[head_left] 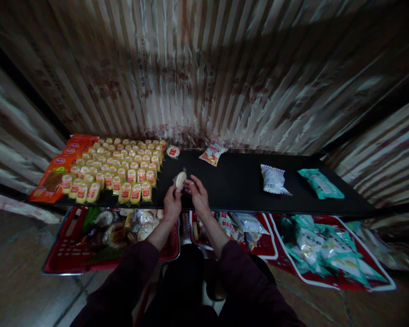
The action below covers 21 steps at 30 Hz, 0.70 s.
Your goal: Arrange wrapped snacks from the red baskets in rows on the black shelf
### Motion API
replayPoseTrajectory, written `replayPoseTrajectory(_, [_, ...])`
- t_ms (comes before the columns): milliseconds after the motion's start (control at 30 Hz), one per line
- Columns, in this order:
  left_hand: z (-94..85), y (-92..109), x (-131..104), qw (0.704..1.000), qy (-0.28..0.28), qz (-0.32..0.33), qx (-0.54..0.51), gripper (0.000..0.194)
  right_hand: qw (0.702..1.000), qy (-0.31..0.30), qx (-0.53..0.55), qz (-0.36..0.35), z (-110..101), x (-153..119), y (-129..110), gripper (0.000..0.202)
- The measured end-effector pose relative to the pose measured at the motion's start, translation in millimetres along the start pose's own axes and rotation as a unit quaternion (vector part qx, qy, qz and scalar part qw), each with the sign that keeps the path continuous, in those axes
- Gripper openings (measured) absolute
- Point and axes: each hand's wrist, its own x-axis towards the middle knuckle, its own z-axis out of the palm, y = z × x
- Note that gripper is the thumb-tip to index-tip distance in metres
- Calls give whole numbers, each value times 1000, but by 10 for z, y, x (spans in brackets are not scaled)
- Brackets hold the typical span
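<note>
Here, above the shelf [238,193], the left hand [172,204] pinches a wrapped biscuit [180,180]; the right hand [198,196], spread, is just beside it. Rows of cakes [117,185] at the shelf's left end look finished; elsewhere, laying-out seems barely begun, baskets [57,259] below the shelf holding more.

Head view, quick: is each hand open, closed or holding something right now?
Left hand: closed on a pale, round, flat item in clear plastic.
Right hand: open beside it; contact can't be told.
</note>
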Motion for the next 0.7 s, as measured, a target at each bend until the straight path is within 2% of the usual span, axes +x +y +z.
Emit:
replayPoseTrajectory(67, [31, -6, 27, 990, 6, -68, -120, 24, 1000, 8, -5, -1, 2, 19, 39, 48])
replayPoseTrajectory(167, [48, 1, 42, 966, 10, -109, -233, 26, 1000, 20, -11, 1, 4, 32, 103, 44])
replayPoseTrajectory(367, [41, -19, 11, 954, 20, -121, -275, 26, 1000, 21, 1, 19, 15, 23, 151, 40])
replayPoseTrajectory(467, [42, -73, 19, 966, 20, -108, -234, 26, 999, 28, 2, 28, 32, 30, 143, 41])
replayPoseTrajectory(567, [21, -119, 33, 990, 11, -78, -116, 27, 999, 27, -1, 41, 48, 35, 124, 41])
replayPoseTrajectory(633, [-10, -126, 31, 1000, 3, -20, -4, 29, 999, 21, -6, 49, 52, 35, 107, 42])
replayPoseTrajectory(700, [-47, -115, 17, 993, -7, 64, 100, 30, 998, 13, -9, 54, 50, 34, 95, 44])
